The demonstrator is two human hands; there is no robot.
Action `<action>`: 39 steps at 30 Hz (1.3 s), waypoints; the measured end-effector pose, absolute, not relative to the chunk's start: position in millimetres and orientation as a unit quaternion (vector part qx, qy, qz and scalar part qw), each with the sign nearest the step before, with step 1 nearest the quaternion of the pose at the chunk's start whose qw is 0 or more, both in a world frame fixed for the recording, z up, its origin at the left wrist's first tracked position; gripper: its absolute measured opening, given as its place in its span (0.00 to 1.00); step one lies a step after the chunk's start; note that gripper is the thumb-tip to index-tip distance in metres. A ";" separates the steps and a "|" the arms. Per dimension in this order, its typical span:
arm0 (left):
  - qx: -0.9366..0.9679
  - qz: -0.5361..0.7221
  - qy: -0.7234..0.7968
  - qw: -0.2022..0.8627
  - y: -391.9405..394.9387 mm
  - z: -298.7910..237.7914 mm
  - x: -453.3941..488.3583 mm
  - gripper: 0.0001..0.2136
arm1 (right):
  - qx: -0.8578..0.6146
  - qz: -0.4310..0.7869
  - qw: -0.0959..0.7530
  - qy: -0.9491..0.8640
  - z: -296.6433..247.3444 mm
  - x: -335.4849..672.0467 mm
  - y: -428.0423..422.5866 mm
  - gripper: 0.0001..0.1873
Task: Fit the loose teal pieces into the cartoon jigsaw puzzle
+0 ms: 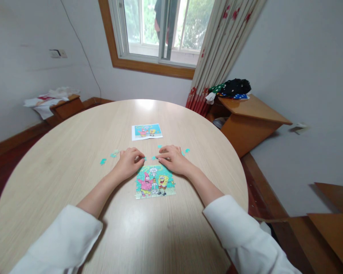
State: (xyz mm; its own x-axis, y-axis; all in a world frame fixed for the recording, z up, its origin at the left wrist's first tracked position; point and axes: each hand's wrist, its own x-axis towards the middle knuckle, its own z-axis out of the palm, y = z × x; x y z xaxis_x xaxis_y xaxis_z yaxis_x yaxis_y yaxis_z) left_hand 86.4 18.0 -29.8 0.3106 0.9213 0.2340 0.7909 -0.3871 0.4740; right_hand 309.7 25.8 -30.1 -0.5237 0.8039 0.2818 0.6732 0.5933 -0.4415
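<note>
A partly assembled jigsaw puzzle (156, 180) with cartoon figures on a turquoise ground lies flat on the round table. Just beyond its top edge, my left hand (129, 163) pinches a small turquoise puzzle piece (145, 158) between thumb and forefinger; the fingers mostly cover it. Opposite, my right hand (174, 159) has its thumb and forefinger at another turquoise piece (154, 157), which sticks out past the fingertips. The two held pieces are a short gap apart. Farther back lies a printed reference picture (147, 131) of the same scene.
Loose pieces lie left of my left hand, among them a turquoise one (103, 161) and a paler group (114, 153). Others lie near my right hand, including one piece (188, 150) and another (159, 146). A wooden cabinet (246, 114) with clothes stands beyond the table (60, 182).
</note>
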 end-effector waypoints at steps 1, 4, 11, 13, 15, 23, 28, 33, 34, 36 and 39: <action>0.797 0.238 0.538 0.137 17.8 -29.4 86.7 0.06 | -0.429 0.144 0.233 -0.861 -29.6 309.9 25.4 0.10; 0.795 0.242 0.538 0.143 17.7 -28.9 87.5 0.06 | -0.434 0.169 0.240 -0.852 -27.2 310.3 23.8 0.11; 0.788 0.280 0.527 0.152 20.4 -34.3 86.5 0.06 | -0.457 0.186 0.298 -0.817 -21.1 318.5 23.9 0.13; 0.785 0.290 0.525 0.156 20.9 -35.4 86.1 0.06 | -0.464 0.184 0.305 -0.811 -20.4 322.1 24.6 0.12; 0.781 0.298 0.524 0.159 21.3 -35.8 85.9 0.07 | -0.473 0.183 0.310 -0.804 -20.1 324.5 25.0 0.11; 0.766 0.341 0.515 0.178 22.7 -35.2 84.8 0.07 | -0.475 0.191 0.315 -0.800 -21.4 323.6 24.8 0.12; 0.764 0.352 0.510 0.182 23.9 -36.1 84.6 0.06 | -0.485 0.193 0.305 -0.796 -22.3 324.0 25.5 0.12; 0.751 0.360 0.519 0.192 25.0 -36.5 84.9 0.06 | -0.491 0.200 0.300 -0.793 -21.6 322.9 23.9 0.12; 0.748 0.362 0.521 0.195 25.2 -36.5 85.0 0.06 | -0.492 0.200 0.300 -0.792 -21.4 322.6 23.6 0.12; 0.742 0.367 0.525 0.201 25.7 -36.5 85.2 0.06 | -0.493 0.201 0.299 -0.792 -21.2 322.2 23.2 0.12; 0.738 0.369 0.528 0.204 26.1 -37.0 85.2 0.06 | -0.494 0.199 0.300 -0.792 -21.4 322.2 23.2 0.12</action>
